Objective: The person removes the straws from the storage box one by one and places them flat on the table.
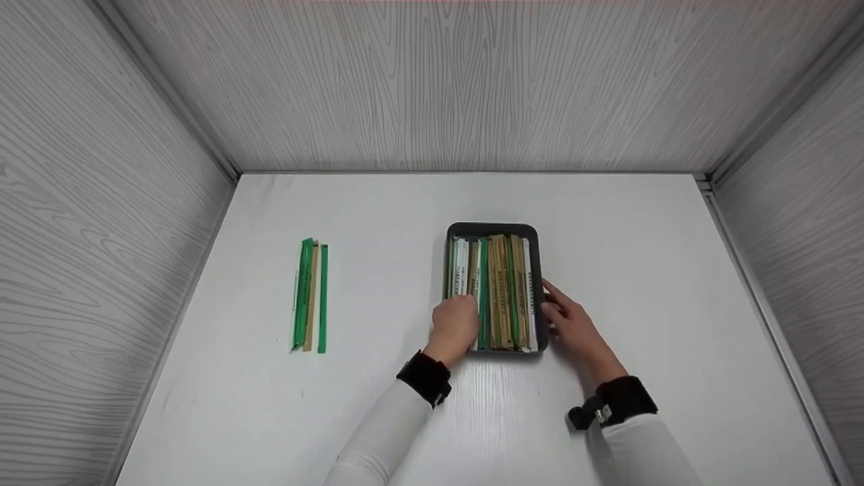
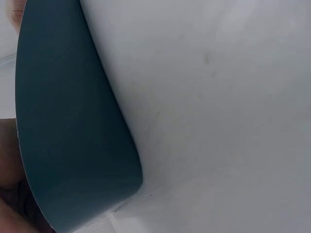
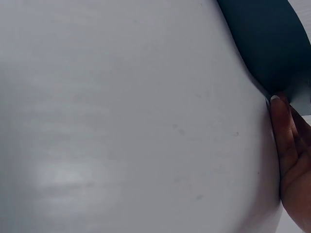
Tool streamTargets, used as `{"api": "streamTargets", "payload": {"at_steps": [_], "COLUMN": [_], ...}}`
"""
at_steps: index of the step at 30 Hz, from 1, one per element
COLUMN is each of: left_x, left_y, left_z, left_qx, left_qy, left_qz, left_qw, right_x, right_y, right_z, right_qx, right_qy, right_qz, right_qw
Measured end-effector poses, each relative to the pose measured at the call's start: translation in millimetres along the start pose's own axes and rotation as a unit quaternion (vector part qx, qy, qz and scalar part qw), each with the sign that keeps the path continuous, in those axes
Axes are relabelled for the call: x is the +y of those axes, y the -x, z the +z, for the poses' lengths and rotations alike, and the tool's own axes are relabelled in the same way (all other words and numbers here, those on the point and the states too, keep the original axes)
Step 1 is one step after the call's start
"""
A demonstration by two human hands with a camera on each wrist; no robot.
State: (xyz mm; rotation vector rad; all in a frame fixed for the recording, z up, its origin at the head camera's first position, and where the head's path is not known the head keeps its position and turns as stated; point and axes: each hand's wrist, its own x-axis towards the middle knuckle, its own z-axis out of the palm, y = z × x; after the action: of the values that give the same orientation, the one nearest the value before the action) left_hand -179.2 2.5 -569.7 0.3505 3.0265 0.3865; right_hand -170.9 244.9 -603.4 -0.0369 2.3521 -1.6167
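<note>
A dark rectangular tray (image 1: 493, 228) holds a row of long slim packets (image 1: 501, 290) in white, green and brown, with small print on them. My left hand (image 1: 455, 325) bends over the tray's front left part, above the packets there. Its fingertips are hidden, so any grip on a packet does not show. In the left wrist view the tray's outer wall (image 2: 77, 116) covers most of that hand. My right hand (image 1: 570, 327) touches the tray's right side with its fingers extended. One of its fingertips (image 3: 279, 104) meets the wall low down, near the white table.
To the left, several similar packets (image 1: 307, 293) in green, brown and white lie side by side on the white table (image 1: 385, 236). Grey wood-grain panels (image 1: 432, 88) enclose the table at the back and both sides. Each wrist wears a black strap (image 1: 425, 378).
</note>
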Motion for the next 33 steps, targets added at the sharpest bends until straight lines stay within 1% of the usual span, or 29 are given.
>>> {"api": "streamTargets", "payload": {"at_steps": [7,12,16,19,22,25,28,30,33], "left_x": [-1.8,-4.1,-5.8,-7.5,-10.1,-14.8,-23.1,-30.9,-45.8], "left_y": [0.2,-2.9,-3.3,-2.7,-1.2,0.7,2.5,4.1,7.8], "left_z": [-3.6,-6.7,-9.6,-11.6,-14.7,-19.6,-26.8,-32.7,-42.0], "left_qx": [-0.025,-0.033,-0.03,-0.031,-0.031,-0.025,-0.014,0.0,0.021], "left_qy": [0.062,0.09,0.122,0.147,0.179,0.215,0.242,0.252,0.266], "left_qz": [-0.021,-0.04,-0.054,-0.052,-0.04,-0.027,-0.022,-0.024,-0.041], "left_qw": [0.9975,0.9946,0.9906,0.9873,0.9826,0.9759,0.9699,0.9673,0.9629], "right_x": [1,1,1,0,0,1,1,2,3], "right_y": [-2,-1,-1,0,0,-1,-2,-3,-4], "right_z": [1,1,0,-1,-2,-3,-3,-3,-2], "right_qx": [0.005,0.005,0.007,0.006,0.004,0.0,-0.005,-0.007,-0.01], "right_qy": [-0.007,-0.005,-0.005,-0.005,-0.008,-0.012,-0.015,-0.017,-0.023], "right_qz": [-0.018,-0.015,-0.015,-0.016,-0.016,-0.01,-0.005,-0.004,-0.005], "right_qw": [1.0,1.0,1.0,1.0,1.0,1.0,1.0,1.0,1.0]}}
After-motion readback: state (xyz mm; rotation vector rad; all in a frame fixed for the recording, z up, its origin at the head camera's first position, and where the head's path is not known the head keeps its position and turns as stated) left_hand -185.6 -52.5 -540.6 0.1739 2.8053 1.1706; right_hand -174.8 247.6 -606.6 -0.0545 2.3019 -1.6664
